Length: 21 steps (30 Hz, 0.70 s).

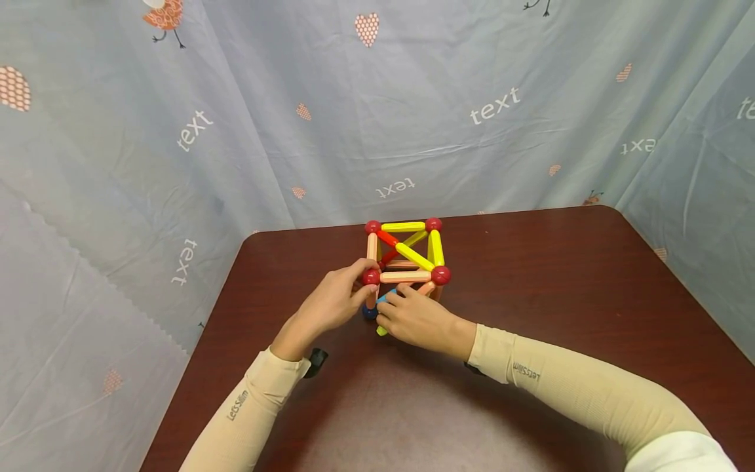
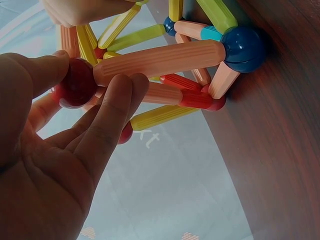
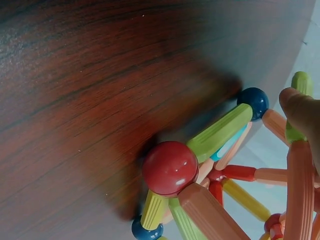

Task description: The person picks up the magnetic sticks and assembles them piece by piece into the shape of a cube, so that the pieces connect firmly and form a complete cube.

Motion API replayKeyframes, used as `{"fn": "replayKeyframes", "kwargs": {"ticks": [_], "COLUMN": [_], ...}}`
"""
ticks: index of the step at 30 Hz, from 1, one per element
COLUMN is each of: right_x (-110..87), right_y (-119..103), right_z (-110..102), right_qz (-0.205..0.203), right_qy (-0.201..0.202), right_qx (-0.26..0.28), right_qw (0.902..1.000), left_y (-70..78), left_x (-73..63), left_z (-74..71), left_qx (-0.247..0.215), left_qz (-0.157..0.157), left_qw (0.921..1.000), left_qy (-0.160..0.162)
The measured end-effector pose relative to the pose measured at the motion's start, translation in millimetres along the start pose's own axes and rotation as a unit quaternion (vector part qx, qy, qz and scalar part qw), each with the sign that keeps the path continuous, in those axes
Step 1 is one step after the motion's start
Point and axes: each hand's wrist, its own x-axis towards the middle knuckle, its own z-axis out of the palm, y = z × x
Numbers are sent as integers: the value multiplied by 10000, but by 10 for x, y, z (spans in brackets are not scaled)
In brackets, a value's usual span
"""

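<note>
A cube-like frame of ridged rods and balls stands on the table. My left hand pinches the red ball at its near upper left corner between thumb and fingers. An orange rod runs from that ball down to a dark blue ball near the tabletop. In front of the frame's near face, my right hand grips a yellow-green rod, its end poking out below the fingers. An orange rod appears end to end with it in the right wrist view.
Yellow and red rods cross the frame's top, with another red ball at its near right corner. The dark brown table extends around the frame. A grey-blue printed curtain hangs behind the table and along its sides.
</note>
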Motion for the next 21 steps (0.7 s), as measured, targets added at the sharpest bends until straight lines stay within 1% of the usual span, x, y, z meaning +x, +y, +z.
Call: {"fn": "replayKeyframes", "kwargs": {"ticks": [7, 14, 21], "right_x": [21, 23, 27], "right_y": [-12, -23, -31], "right_z": [9, 21, 45], "right_qz": [172, 281, 387], "right_qy": [-154, -208, -193], "right_qx": [318, 293, 236], "right_qw": [9992, 9990, 9988], "left_y": [-10, -3, -2], "left_x": [2, 2, -3], "left_z": [6, 0, -3], "left_qx": [-32, 25, -29], "left_qz": [19, 29, 7], "left_qw": [10000, 10000, 10000], "left_qy": [29, 34, 15]}}
